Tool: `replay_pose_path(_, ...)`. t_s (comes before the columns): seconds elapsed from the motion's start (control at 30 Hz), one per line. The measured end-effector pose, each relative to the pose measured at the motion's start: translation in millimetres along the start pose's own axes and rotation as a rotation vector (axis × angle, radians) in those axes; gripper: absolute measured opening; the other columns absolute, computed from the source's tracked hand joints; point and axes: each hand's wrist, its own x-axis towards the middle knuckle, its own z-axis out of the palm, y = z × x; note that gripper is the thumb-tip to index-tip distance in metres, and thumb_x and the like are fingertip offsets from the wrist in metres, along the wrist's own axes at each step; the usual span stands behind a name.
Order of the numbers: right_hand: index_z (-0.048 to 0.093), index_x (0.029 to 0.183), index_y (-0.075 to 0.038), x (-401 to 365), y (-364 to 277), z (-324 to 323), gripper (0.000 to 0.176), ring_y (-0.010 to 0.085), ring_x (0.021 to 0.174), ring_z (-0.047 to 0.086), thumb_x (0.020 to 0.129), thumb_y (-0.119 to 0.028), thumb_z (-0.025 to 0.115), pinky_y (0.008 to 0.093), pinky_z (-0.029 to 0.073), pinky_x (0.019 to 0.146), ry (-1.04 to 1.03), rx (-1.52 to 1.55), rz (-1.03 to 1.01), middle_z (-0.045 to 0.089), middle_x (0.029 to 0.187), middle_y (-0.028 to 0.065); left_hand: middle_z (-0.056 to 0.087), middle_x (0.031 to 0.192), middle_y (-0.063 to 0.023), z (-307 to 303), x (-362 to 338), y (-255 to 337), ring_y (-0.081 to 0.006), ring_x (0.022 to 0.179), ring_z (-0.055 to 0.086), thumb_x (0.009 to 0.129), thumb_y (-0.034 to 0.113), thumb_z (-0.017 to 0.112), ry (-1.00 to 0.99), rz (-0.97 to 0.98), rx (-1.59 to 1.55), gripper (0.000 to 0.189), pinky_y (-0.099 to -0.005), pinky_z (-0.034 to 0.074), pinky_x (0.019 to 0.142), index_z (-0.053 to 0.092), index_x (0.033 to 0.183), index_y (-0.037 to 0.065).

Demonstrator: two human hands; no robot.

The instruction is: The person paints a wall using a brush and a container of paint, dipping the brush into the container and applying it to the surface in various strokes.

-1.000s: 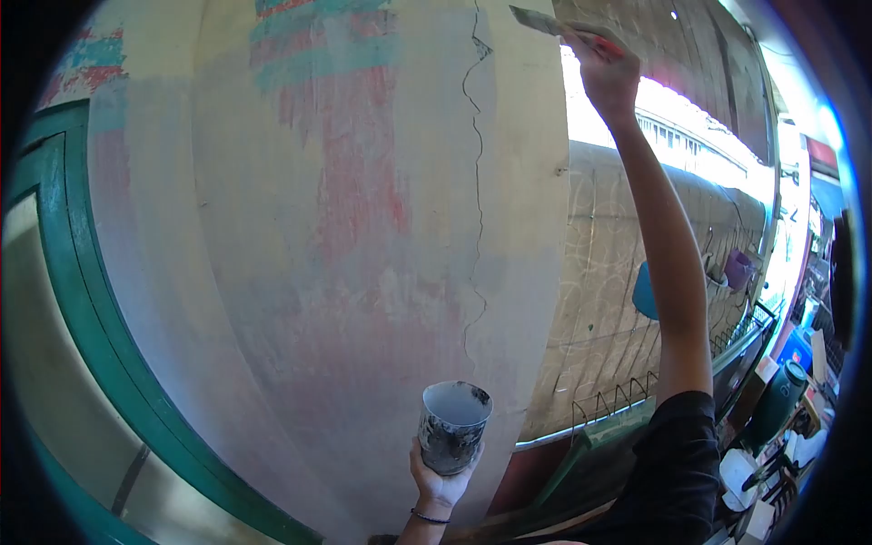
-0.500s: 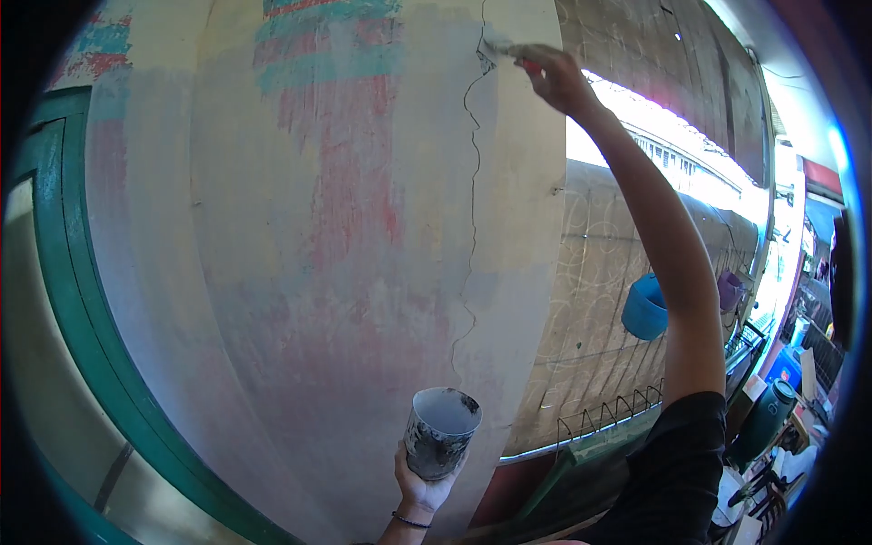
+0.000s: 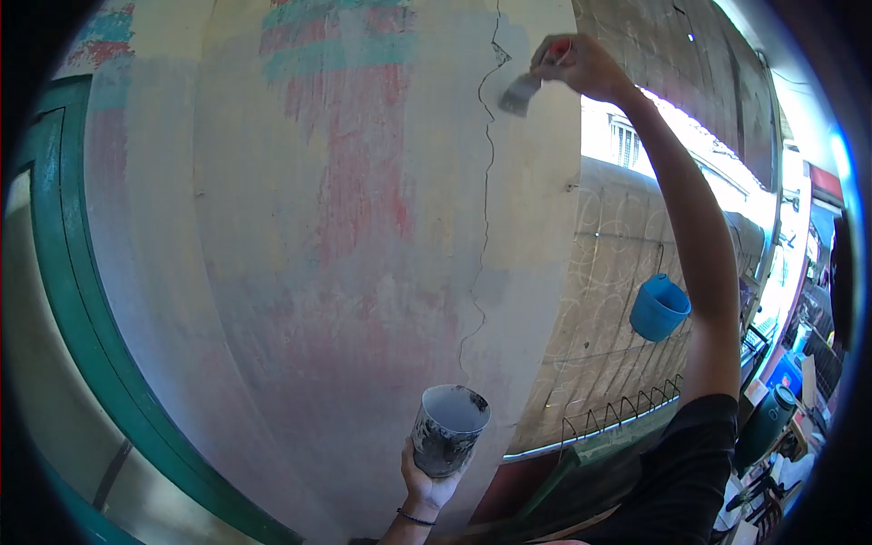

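My right hand (image 3: 583,68) is raised near the top of the wall, its fingers closed around the red handle of a putty knife (image 3: 520,94). The knife's flared grey blade points down and left, just right of a long dark crack (image 3: 487,200) that winds down the pale wall (image 3: 400,300). A small chipped patch (image 3: 501,56) breaks the crack near the top. Lower down, my left hand (image 3: 431,483) grips a grey cylindrical pot (image 3: 445,445) from below and behind. The pot is upright, its outside smeared with dark stains, and its opening faces up toward me.
A green door frame (image 3: 68,218) stands at the left. Right of the wall's edge hangs a brown patterned sheet (image 3: 604,263) with a blue bucket (image 3: 659,309) on it. A wire rack (image 3: 622,413) runs below. Various household things crowd the far right.
My right hand has shifted up and right, and the putty knife has swung from pointing left at the chipped patch to pointing downward. My left hand still holds the pot.
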Motion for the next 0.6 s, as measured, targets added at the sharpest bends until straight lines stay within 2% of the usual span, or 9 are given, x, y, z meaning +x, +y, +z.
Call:
replay_pose_path(0.07,0.077,0.103,-0.004,25,18,-9,0.016,0.0128,0.082,0.073,0.090,-0.014,0.080,0.0283,0.056,0.076,0.092,-0.039,-0.031,0.076,0.088,0.0065,0.049,0.155,-0.0150,4,1,-2,-0.0396,0.142,0.047,0.095,0.068,0.051,-0.007,0.033,-0.004,0.077,-0.0628,0.037,0.117,0.045,0.155,0.019)
replay_pose_path(0.17,0.074,0.095,0.000,55,25,-21,0.010,0.0191,0.091,0.071,0.090,-0.008,0.078,0.0350,0.059,0.082,0.233,0.004,0.024,0.077,0.095,0.0094,0.049,0.155,-0.0148,3,2,-3,-0.0395,0.141,0.048,0.095,0.068,0.050,0.008,0.061,0.005,0.076,-0.0632,0.037,0.117,0.045,0.154,0.019)
replay_pose_path(0.3,0.075,0.093,-0.003,63,20,-25,0.010,0.0186,0.088,0.070,0.090,-0.012,0.079,0.0379,0.058,0.080,0.395,0.043,-0.097,0.075,0.089,0.0076,0.049,0.154,-0.0151,-1,3,-2,-0.0396,0.141,0.048,0.095,0.068,0.050,0.013,0.076,-0.011,0.076,-0.0634,0.038,0.117,0.045,0.154,0.019)
replay_pose_path(0.4,0.074,0.092,0.000,51,8,-28,0.012,0.0199,0.081,0.071,0.091,-0.011,0.079,0.0356,0.059,0.077,0.472,0.087,-0.001,0.075,0.089,0.0111,0.048,0.155,-0.0155,2,1,-2,-0.0397,0.141,0.048,0.095,0.067,0.051,0.005,0.080,-0.021,0.078,-0.0623,0.039,0.117,0.044,0.155,0.018)
replay_pose_path(0.5,0.073,0.091,0.004,36,21,-20,0.016,0.0198,0.072,0.072,0.090,-0.010,0.080,0.0311,0.059,0.070,0.434,0.439,-0.032,0.075,0.085,0.0135,0.047,0.156,-0.0163,6,-2,-4,-0.0403,0.141,0.048,0.095,0.066,0.052,0.005,0.080,-0.043,0.081,-0.0599,0.040,0.117,0.041,0.156,0.014)
replay_pose_path(0.6,0.076,0.106,-0.001,37,76,-15,0.020,0.0159,0.088,0.076,0.092,-0.014,0.079,0.0272,0.059,0.080,0.308,0.228,0.078,0.077,0.093,0.0095,0.047,0.156,-0.0164,8,-3,-4,-0.0402,0.141,0.048,0.095,0.066,0.052,-0.006,0.083,-0.033,0.080,-0.0609,0.039,0.117,0.042,0.156,0.016)
